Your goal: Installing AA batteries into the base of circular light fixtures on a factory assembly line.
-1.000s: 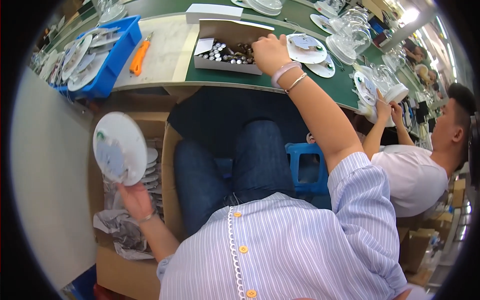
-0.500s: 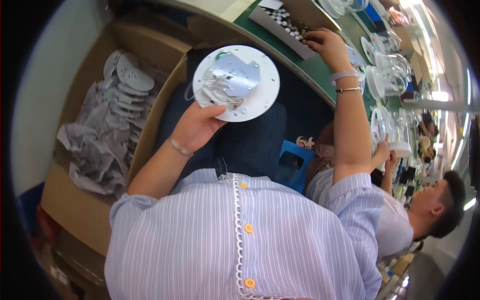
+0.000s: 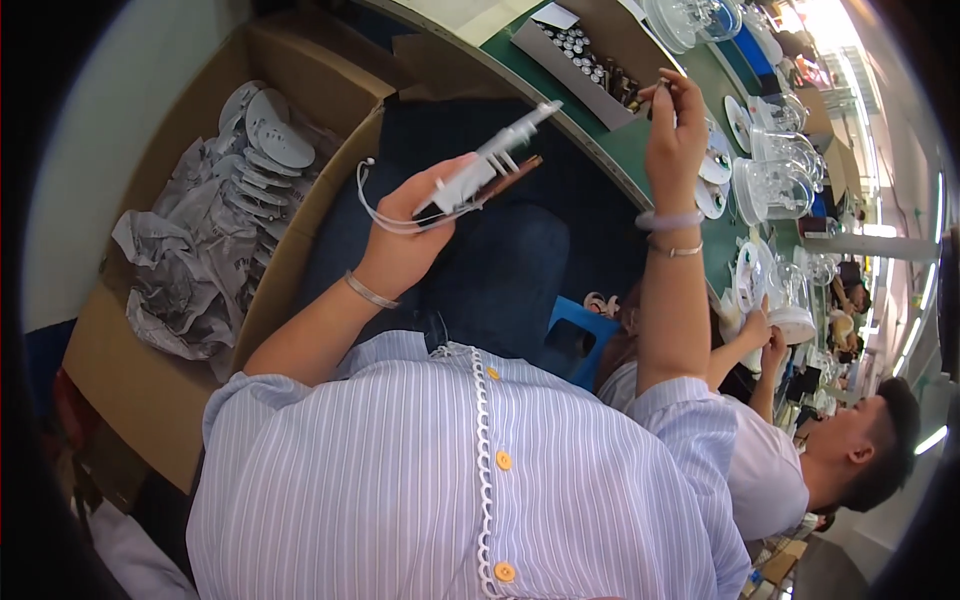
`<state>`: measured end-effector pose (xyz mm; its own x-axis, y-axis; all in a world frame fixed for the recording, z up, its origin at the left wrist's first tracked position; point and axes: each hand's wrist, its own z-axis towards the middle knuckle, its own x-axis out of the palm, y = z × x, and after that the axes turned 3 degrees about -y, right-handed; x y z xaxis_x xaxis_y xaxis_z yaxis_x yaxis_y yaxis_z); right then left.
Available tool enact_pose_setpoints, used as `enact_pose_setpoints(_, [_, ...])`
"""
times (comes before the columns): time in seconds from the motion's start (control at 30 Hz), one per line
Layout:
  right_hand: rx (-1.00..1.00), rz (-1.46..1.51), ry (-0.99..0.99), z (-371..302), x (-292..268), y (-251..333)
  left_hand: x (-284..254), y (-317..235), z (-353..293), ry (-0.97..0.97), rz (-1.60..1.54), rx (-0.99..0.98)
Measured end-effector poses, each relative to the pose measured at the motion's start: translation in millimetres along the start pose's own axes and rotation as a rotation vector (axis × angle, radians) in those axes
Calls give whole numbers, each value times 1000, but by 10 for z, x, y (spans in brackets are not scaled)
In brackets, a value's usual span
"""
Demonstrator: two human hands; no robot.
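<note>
My left hand (image 3: 410, 225) grips a white round lamp base plate (image 3: 490, 165), turned nearly edge-on, with fittings on its right side. A loop of thin white wire (image 3: 368, 200) hangs from the plate over the hand. My right hand (image 3: 672, 125) is raised beside the grey cardboard box of batteries (image 3: 600, 98) on the green worktable. Its thumb and fingers are pinched around a small dark battery, mostly hidden by the fingers. Several batteries (image 3: 572, 45) stand upright in the box with silvery ends showing; others lean with dark and coppery sides.
On my left a large open cardboard box (image 3: 130, 390) contains stacked white round plates (image 3: 280, 130) and crumpled paper (image 3: 180, 290). Clear domed lamp covers (image 3: 775, 188) line the green worktable (image 3: 520, 65). A co-worker (image 3: 760, 450) sits close on my right, near a blue stool (image 3: 580, 345).
The plate in my left hand has turned from face-on to nearly edge-on. My right hand has come out of the battery box, its fingers now raised and pinched.
</note>
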<state>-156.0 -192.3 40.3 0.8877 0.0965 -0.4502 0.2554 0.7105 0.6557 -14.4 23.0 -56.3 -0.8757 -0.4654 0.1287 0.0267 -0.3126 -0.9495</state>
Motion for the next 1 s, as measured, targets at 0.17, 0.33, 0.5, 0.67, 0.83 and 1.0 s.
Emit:
enact_pose_setpoints(0.17, [500,597,130,-527,26,362,-62,-235,112,13,690,547])
enact_pose_setpoints(0.33, [806,1045,322,-791,112,487,-46,-255,138,165,853,689])
enact_pose_setpoints(0.5, [826,1161,198,-829,-14,393,-96,-56,276,-66,-184,-52])
enact_pose_setpoints(0.67, [737,1067,304,-874,-153,386,-361,-1,345,368,-888,-684])
enact_pose_setpoints(0.83, [610,835,423,-881,-174,468,-114,-173,134,411,-581,-790])
enact_pose_setpoints(1.0, [451,510,225,-909,-223,166,-30,-38,132,168,-596,-855])
